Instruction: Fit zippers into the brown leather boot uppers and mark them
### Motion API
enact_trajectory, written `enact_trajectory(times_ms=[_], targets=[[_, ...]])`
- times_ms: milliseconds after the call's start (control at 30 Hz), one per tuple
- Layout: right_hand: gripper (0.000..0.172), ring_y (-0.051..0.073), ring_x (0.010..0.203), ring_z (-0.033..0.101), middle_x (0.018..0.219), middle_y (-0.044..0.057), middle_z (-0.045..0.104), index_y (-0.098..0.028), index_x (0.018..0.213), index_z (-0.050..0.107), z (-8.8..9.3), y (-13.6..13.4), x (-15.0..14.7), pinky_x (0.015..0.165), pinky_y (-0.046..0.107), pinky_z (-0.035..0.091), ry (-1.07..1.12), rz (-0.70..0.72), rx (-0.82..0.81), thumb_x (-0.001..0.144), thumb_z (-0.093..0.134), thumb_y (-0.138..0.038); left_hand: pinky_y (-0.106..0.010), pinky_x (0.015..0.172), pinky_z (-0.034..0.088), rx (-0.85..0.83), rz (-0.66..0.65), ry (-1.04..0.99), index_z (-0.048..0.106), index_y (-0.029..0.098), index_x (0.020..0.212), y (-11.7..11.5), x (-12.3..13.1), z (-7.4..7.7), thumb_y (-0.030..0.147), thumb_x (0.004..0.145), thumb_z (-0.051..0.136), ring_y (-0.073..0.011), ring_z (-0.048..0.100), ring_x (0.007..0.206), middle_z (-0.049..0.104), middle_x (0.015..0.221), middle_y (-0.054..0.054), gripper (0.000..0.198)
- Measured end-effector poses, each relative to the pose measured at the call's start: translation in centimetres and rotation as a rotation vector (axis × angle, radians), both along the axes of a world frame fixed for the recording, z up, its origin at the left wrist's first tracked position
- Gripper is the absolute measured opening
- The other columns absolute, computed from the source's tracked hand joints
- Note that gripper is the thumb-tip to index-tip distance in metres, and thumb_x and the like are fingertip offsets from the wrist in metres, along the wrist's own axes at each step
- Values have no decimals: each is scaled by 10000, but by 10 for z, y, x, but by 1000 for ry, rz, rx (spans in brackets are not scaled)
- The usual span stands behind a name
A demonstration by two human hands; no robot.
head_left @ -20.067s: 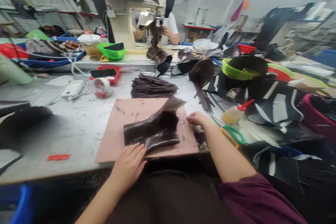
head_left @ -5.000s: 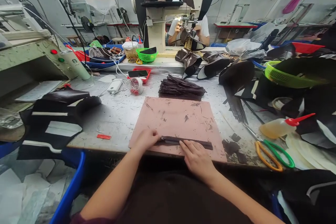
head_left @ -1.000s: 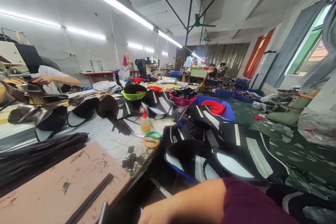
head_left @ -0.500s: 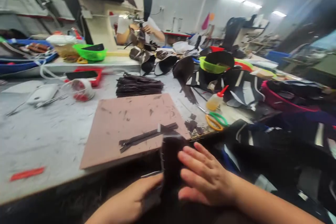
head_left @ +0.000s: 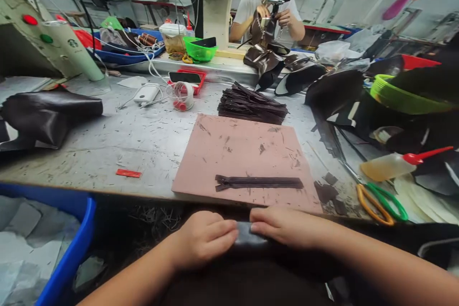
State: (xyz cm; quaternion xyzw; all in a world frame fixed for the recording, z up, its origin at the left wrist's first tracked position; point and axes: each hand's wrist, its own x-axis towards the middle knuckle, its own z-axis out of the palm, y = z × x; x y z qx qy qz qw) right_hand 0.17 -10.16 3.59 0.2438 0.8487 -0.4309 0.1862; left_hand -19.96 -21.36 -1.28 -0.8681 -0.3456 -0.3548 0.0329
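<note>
Both my hands grip a dark brown leather piece (head_left: 245, 238) below the table's front edge. My left hand (head_left: 204, 236) has its fingers curled over the piece's upper edge. Close beside it, my right hand (head_left: 281, 225) pinches the same edge, leaving a short stretch of leather between them. The lower part of the piece blends into the dark area beneath. Just beyond my hands, a dark brown zipper (head_left: 260, 182) lies across a pink board (head_left: 244, 146). Behind the board sits a stack of dark zippers (head_left: 251, 104).
Orange-and-green scissors (head_left: 376, 201) and a red-tipped glue bottle (head_left: 390, 166) lie at right. Leather pieces (head_left: 53, 114) rest at left, above a blue bin (head_left: 86, 229) of scraps. A clear cup (head_left: 182, 96) stands behind. Across the table, a person (head_left: 267, 19) works at a machine.
The view has swung left. My right hand, earlier flat with fingers extended against the leather, now grips its edge. The piece has gone from standing upright to lower, beneath the board's edge.
</note>
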Motion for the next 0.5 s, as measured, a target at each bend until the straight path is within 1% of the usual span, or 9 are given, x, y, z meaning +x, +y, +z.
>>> enact_trajectory(times_ms=[67,100,133,200,300,400,500], targets=[[238,167,721,544,800,40,610,-179,838,568,6,14,-13,630,260,391,-2,19,201,905,397,-330,-251,571,493,57,134,-31,602,87,963,9,-1,0,104,850,479,-155,615,702,678,876,-107,168],[241,175,732,554,814,49,619,-178,845,569,7,21,-18,637,269,392,2,35,272,909,389,-326,-250,594,495,70,210,-40,605,86,967,13,-1,-2,108,856,473,-159,620,741,673,888,-114,174],[245,180,739,562,823,55,625,-177,853,569,7,28,-23,642,272,395,7,50,314,915,379,-319,-249,618,495,65,274,-44,608,93,968,17,-1,-5,114,862,467,-160,623,775,669,896,-113,178],[237,178,732,574,817,52,629,-179,860,564,3,39,-29,636,267,399,8,81,326,921,375,-308,-254,653,483,46,341,-14,616,105,952,23,-1,-11,109,872,439,-152,622,795,664,882,-102,194],[208,154,691,577,802,33,618,-188,826,553,-7,46,-32,609,243,400,15,91,287,919,390,-280,-276,687,437,57,365,86,625,121,917,27,-6,-15,58,861,416,-143,625,810,665,852,-78,225],[205,135,618,553,749,17,590,-191,777,533,-16,46,-33,558,232,380,25,79,291,914,398,-262,-293,666,384,84,353,188,634,128,903,29,-13,-12,56,855,426,-159,630,843,682,879,-73,226],[224,126,562,527,692,7,561,-193,732,511,-21,46,-33,519,232,357,46,77,305,910,393,-258,-296,640,359,65,319,229,645,116,900,32,-19,-7,79,870,416,-161,636,821,699,900,-70,234]])
